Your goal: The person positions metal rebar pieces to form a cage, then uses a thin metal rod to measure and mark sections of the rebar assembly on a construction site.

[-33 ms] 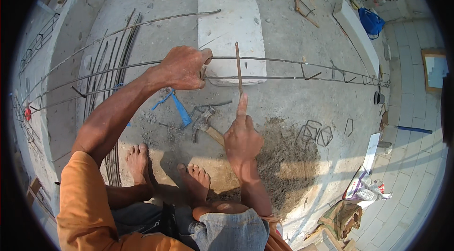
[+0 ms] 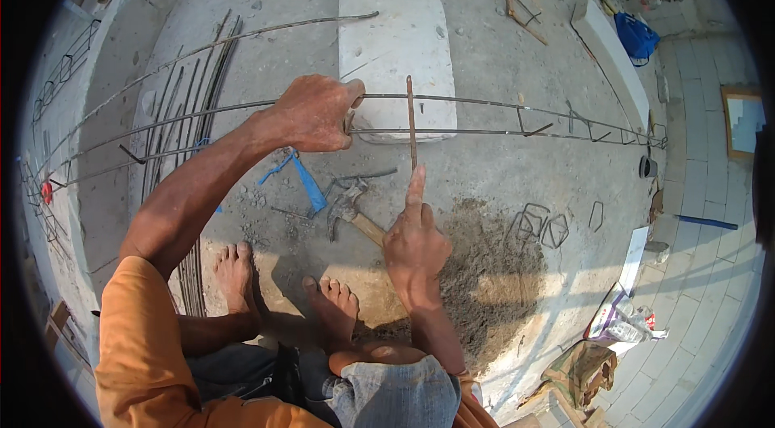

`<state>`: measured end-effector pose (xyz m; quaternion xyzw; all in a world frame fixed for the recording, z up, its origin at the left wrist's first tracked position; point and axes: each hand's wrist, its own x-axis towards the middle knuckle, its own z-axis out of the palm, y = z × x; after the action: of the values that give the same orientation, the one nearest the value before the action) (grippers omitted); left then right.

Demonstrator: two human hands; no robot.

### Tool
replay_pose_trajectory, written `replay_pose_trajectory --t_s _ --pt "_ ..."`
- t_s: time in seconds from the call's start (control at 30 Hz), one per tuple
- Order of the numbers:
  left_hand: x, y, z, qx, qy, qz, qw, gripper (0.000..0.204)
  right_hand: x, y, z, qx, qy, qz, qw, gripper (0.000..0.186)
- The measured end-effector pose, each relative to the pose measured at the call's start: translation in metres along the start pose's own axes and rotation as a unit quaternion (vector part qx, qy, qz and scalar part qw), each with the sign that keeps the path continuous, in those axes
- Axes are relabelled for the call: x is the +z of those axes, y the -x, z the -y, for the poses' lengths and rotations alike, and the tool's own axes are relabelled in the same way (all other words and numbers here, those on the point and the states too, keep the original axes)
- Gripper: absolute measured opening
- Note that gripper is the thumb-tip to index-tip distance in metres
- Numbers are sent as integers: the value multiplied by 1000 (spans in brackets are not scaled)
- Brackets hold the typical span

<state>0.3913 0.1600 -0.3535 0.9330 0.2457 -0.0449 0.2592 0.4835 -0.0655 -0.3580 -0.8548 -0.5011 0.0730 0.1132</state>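
My left hand [image 2: 316, 112] is closed around the long steel bars of a rebar cage [image 2: 476, 132], which runs across the view with bent stirrups along its right part. In my right hand [image 2: 416, 254] is a thin rusty metal rod [image 2: 411, 117], my index finger stretched along it. The rod points away from me and crosses the two bars right of my left hand; whether it touches them I cannot tell. Beneath the bars lies a white rectangular block [image 2: 395, 33]. A claw hammer [image 2: 365, 225] rests on the ground left of my right hand, near a blue strip [image 2: 307, 186].
Loose stirrups [image 2: 542, 226] lie at right, beside a patch of dark sandy mortar [image 2: 492, 267]. Several straight rebars [image 2: 198, 97] lie at left along a low concrete wall [image 2: 121, 57]. My bare feet [image 2: 335, 307] stand close by. A blue bag [image 2: 635, 37] is at the far right.
The rod and the tip of my right index finger have shifted slightly to the right. My left hand keeps its hold on the bars.
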Motion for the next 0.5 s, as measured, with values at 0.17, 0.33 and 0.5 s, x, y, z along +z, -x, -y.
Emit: replay_pose_trajectory --t_s 0.17,0.33,0.5 --pt "-5 -10 -7 24 -12 -52 998 49 -8 -28 -1 -12 14 -49 999 80" --pt "-6 -4 -2 -9 19 5 1000 48 -1 3 -5 -25 39 -35 998 82" --pt "-13 -4 -18 4 36 6 999 48 -9 -65 2 -43 37 -87 995 81"
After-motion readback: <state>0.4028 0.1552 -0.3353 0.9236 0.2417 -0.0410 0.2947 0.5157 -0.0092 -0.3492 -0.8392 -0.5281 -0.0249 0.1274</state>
